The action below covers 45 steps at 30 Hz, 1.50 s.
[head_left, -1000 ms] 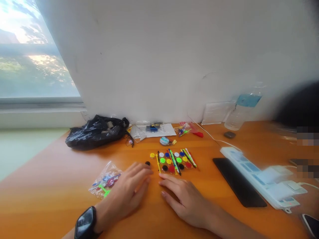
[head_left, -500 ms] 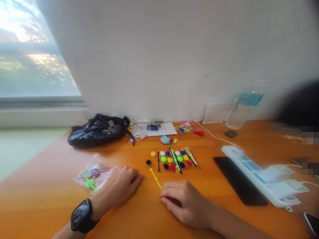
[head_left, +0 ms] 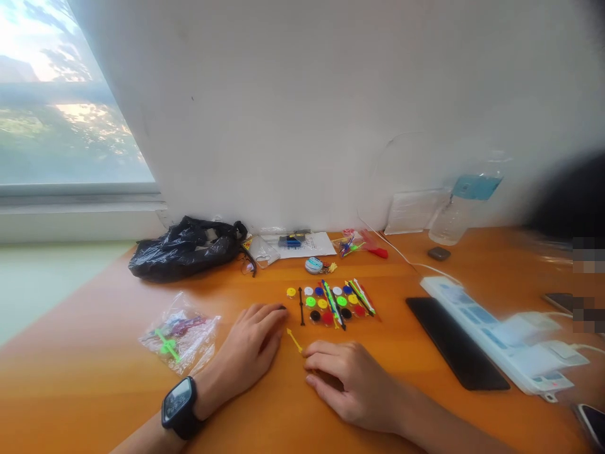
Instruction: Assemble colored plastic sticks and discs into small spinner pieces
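Note:
My left hand (head_left: 255, 343), with a black watch on the wrist, lies low over the table, fingers stretched forward and thumb apart. Its fingertips cover most of a small black disc (head_left: 283, 308). My right hand (head_left: 347, 381) is closed round the tail of a yellow plastic arrow (head_left: 294, 340), whose tip points away and to the left. Beyond the hands, several coloured discs lie in rows, among them a yellow disc (head_left: 291, 292) and a red disc (head_left: 327, 318). A black arrow (head_left: 301, 306) and a bundle of mixed arrows (head_left: 333, 305) lie between them.
A clear bag with coloured parts (head_left: 182, 334) sits left of my left hand. At the back are a black plastic bag (head_left: 184, 252), a paper sheet (head_left: 312, 246) and a bottle (head_left: 456, 211). To the right lie a black phone (head_left: 456, 343) and a power strip (head_left: 491, 334).
My left hand has moved right and forward, off the edge of the clear bag and onto the black disc. The yellow arrow has shifted slightly in my right hand, which stays in place.

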{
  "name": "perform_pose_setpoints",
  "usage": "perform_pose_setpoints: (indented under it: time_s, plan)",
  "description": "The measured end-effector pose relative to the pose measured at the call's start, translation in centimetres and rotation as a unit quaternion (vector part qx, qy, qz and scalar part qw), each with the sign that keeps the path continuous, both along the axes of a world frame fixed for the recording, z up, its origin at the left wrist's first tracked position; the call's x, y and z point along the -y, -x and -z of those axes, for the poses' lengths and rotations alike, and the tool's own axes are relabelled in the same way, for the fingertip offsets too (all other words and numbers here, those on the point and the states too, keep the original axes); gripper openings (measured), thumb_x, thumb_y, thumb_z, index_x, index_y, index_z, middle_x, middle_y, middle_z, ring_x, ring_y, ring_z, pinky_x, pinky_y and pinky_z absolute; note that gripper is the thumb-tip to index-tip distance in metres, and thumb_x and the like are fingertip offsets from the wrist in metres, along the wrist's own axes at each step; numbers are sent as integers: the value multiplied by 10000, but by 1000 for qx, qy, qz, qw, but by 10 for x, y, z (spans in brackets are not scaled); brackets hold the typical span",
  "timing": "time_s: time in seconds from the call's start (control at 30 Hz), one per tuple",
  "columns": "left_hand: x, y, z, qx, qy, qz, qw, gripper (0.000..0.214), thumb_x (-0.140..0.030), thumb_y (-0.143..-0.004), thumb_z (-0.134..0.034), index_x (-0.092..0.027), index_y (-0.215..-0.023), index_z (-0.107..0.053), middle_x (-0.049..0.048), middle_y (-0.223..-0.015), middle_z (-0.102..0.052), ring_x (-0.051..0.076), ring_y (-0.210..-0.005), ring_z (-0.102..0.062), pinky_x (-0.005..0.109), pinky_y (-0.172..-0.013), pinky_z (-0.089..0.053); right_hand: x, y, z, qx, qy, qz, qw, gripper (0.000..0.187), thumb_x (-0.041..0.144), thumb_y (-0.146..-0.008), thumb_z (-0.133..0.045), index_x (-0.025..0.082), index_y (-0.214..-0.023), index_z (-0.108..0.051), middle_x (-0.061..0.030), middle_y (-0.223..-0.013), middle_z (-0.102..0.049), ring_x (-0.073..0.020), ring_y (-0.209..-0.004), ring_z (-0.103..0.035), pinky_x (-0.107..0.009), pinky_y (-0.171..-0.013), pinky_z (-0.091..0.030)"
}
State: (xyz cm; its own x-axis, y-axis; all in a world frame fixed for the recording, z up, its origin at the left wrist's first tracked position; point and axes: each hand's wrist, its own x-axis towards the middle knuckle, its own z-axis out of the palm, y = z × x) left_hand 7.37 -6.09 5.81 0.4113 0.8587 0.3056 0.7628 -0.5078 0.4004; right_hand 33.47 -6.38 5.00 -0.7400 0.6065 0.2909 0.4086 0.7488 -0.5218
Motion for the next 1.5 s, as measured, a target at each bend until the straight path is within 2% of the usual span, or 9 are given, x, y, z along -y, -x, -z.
perform_pose_setpoints:
  time_s: [0.2,0.43,0.8,0.93,1.07,1.17,1.27,1.37,1.5]
  plan:
    - [-1,-1,-1,64,26,17,997,243,-233,-1063,-463,-242,-1014,-702,74,-1051,-719,236,-978,-657,364,-894,-551,-5,1,2,-6,7,43,999,96,209,-983,-638,226,-1046,-709,-39,-924,-715,-187,-820,-670,-271,-762,-500]
    - [2,-2,3,107,22,-11,994,159,-299,-1040,-569,-246,-1090,-710,71,-1043,-708,216,-933,-683,329,-846,-556,-8,0,1,21,46,34,998,125,167,-989,-610,213,-945,-718,-27,-945,-687,-156,-811,-654,-250,-744,-470]
    - [8,-15,4,143,75,89,983,171,-196,-1022,-564,-234,-1028,-731,47,-1048,-750,187,-967,-697,281,-886,-554,-6,1,3,48,-9,-40,998,181,205,-1052,-517,218,-984,-683,-46,-934,-656,-188,-829,-598,-292,-739,-431]
    - [6,-12,7,96,33,41,994,179,-214,-1016,-561,-245,-1038,-736,60,-1039,-753,220,-969,-683,330,-878,-545,-5,3,1,46,-17,-43,998,134,184,-1027,-533,211,-959,-646,-58,-957,-664,-207,-878,-575,-323,-795,-432]
    - [0,-2,10,38,-8,-69,997,180,-228,-1016,-544,-248,-1048,-720,70,-1025,-739,252,-954,-663,381,-842,-538,-6,3,1,41,-11,-44,998,106,176,-1015,-542,209,-954,-621,-53,-950,-670,-209,-882,-564,-337,-808,-427]
    - [-6,6,12,11,-23,-121,992,197,-246,-1033,-524,-237,-1066,-718,88,-1082,-726,267,-996,-659,409,-876,-544,-6,3,0,32,-8,-42,999,106,188,-1026,-534,210,-962,-615,-51,-952,-679,-207,-882,-571,-338,-815,-431]
    - [-9,10,15,18,-43,-125,991,244,-250,-1045,-512,-229,-1218,-681,109,-1201,-699,280,-1088,-645,438,-945,-551,-4,3,0,8,15,-13,1000,140,210,-1069,-485,214,-1007,-611,-32,-906,-676,-184,-812,-585,-313,-773,-440]
    - [-8,7,16,44,-58,-77,994,347,-225,-1047,-504,-242,-1379,-602,119,-1362,-647,287,-1229,-601,463,-1049,-533,-2,2,0,-37,48,31,998,169,228,-1100,-447,225,-1041,-605,-13,-858,-663,-164,-746,-594,-284,-712,-440]
    - [-4,1,12,15,-39,-2,999,459,-238,-1057,-497,-272,-1514,-520,126,-1549,-541,319,-1403,-498,537,-1174,-463,-5,2,0,-110,45,67,991,175,211,-1096,-437,238,-1090,-610,-33,-948,-680,-183,-856,-635,-292,-785,-461]
